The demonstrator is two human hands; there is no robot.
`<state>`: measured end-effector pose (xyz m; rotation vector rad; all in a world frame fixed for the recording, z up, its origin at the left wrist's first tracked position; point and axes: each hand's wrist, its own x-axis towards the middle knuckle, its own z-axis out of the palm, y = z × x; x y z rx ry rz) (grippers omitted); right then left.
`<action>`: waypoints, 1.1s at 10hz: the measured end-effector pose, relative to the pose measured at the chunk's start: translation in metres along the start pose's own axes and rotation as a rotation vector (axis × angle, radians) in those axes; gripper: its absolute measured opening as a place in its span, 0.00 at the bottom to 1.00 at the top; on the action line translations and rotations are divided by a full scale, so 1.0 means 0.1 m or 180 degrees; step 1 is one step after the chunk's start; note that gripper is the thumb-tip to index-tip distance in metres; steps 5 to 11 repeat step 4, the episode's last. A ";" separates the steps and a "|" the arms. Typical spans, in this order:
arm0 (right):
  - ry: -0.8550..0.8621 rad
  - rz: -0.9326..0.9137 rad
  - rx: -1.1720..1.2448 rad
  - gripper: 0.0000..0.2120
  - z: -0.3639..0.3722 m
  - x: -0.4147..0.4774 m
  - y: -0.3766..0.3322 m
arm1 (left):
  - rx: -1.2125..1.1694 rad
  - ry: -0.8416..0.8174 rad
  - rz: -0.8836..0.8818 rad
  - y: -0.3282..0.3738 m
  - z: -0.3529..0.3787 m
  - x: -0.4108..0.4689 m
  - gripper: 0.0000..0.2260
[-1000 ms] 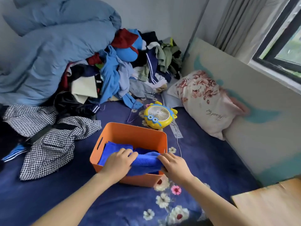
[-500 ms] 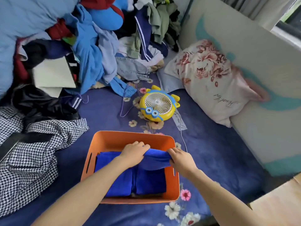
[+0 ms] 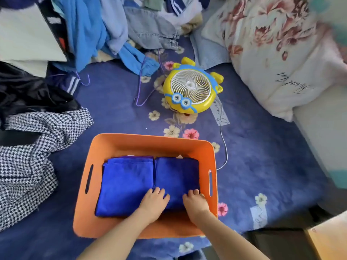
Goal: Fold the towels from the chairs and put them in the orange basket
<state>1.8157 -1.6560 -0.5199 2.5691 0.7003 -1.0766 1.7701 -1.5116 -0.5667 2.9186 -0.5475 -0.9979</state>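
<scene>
The orange basket (image 3: 120, 143) stands on the bed in front of me. Inside it two folded blue towels lie flat side by side, the left towel (image 3: 125, 184) and the right towel (image 3: 176, 173). My left hand (image 3: 154, 201) is on the near left corner of the right towel, at the seam between the two. My right hand (image 3: 195, 202) is on its near right corner, beside the basket wall. The fingers of both hands curl onto the towel's near edge. My forearms hide the basket's near rim in part.
A yellow and blue toy-shaped fan (image 3: 191, 91) lies beyond the basket, its white cord (image 3: 224, 147) running past the basket's right side. A houndstooth garment (image 3: 28, 156) lies to the left, a floral pillow (image 3: 277, 53) at right, piled clothes (image 3: 105, 25) behind. A wooden surface (image 3: 330, 239) is at lower right.
The towel I held raised over the basket's far right now lies flat in its right half beside the other. Both hands came down to its near edge. My view tilted downward.
</scene>
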 end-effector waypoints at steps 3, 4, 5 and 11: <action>-0.0386 -0.0223 0.0110 0.18 0.09 0.01 0.17 | -0.0325 -0.0218 -0.0137 0.04 -0.07 -0.15 0.17; -0.0216 -0.0160 0.0183 0.18 -0.08 -0.08 0.19 | -0.0398 -0.0058 -0.0303 -0.04 -0.19 -0.24 0.14; -0.0216 -0.0160 0.0183 0.18 -0.08 -0.08 0.19 | -0.0398 -0.0058 -0.0303 -0.04 -0.19 -0.24 0.14; -0.0216 -0.0160 0.0183 0.18 -0.08 -0.08 0.19 | -0.0398 -0.0058 -0.0303 -0.04 -0.19 -0.24 0.14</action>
